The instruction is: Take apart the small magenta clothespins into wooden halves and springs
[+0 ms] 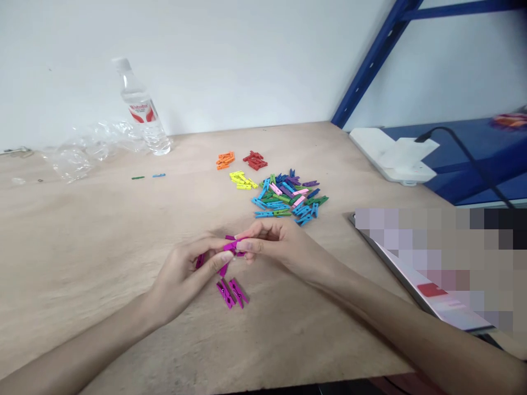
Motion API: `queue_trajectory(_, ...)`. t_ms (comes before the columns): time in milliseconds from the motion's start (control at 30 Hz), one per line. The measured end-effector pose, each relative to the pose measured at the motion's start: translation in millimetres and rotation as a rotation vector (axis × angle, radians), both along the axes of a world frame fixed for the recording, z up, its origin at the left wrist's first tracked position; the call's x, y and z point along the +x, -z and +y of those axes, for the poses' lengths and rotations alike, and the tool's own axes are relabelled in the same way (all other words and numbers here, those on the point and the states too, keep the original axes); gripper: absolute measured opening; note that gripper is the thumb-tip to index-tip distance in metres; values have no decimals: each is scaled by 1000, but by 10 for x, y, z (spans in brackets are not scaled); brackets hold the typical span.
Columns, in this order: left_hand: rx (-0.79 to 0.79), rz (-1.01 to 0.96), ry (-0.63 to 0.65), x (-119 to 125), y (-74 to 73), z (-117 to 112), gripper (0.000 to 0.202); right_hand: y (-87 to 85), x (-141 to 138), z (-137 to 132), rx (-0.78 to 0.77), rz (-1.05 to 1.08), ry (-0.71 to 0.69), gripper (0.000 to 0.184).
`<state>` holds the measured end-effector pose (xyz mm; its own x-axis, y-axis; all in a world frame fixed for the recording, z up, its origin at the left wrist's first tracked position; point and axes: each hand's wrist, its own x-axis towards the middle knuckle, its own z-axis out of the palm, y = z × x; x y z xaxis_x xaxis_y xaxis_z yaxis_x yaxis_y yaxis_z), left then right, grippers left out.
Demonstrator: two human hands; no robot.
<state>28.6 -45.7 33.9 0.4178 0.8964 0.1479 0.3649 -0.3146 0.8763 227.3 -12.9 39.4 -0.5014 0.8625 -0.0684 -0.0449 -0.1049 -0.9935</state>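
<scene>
Both hands meet over the middle of the table. My left hand (pixel 181 274) pinches a magenta clothespin (pixel 233 246) between thumb and fingers. On the other end of that clothespin, my right hand (pixel 275 241) has its thumb and fingertips closed. Partly hidden under and behind the fingers lie more magenta clothespins (pixel 223 269). Nearer to me, a magenta pair (pixel 233 293) lies side by side on the wood. Just beyond my right hand spreads a mixed pile of clothespins (pixel 284 195) in blue, green, purple and pink.
Behind the pile sit small groups of yellow (pixel 242 180), orange (pixel 225 160) and red clothespins (pixel 256 159). A water bottle (pixel 144 115) and crumpled clear plastic (pixel 90 148) stand at the back left. To the right are a white stand with a cable (pixel 395 156) and a screen (pixel 436 291).
</scene>
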Motion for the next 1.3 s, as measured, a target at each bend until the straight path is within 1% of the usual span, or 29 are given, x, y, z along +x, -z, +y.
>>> queue_trajectory(67,-53,-38,26,0,-36,-19,20,-17,2,0,7,7,-23,8)
queue_trajectory(200,-99,-96,78,-11,-90,-55,26,-12,-1,3,0,53,-138,7)
queue_trajectory(300,-158,-104,113,-18,-128,-55,27,-6,13,22,-16,74,-177,8)
queue_trajectory(467,-261,-121,195,-25,-188,-55,31,-11,53,74,-58,93,-287,8)
queue_trajectory(700,-281,-120,227,-27,-193,-46,30,31,85,118,-89,150,-374,8)
queue_trajectory(833,-316,-101,291,-37,-226,-58,27,11,86,108,-115,139,-447,10)
queue_trajectory(900,-311,-90,294,-42,-244,-79,26,-10,80,101,-128,135,-469,10)
queue_trajectory(967,-294,-98,270,-42,-244,-93,25,-22,73,101,-111,122,-461,10)
queue_trajectory(1067,-271,-119,210,-41,-197,-69,26,-5,61,111,-58,79,-375,10)
queue_trajectory(1167,-191,-70,126,-49,-127,2,25,30,50,114,-53,48,-295,15)
queue_trajectory(1300,-80,15,93,-71,-69,79,25,28,38,94,-62,11,-266,18)
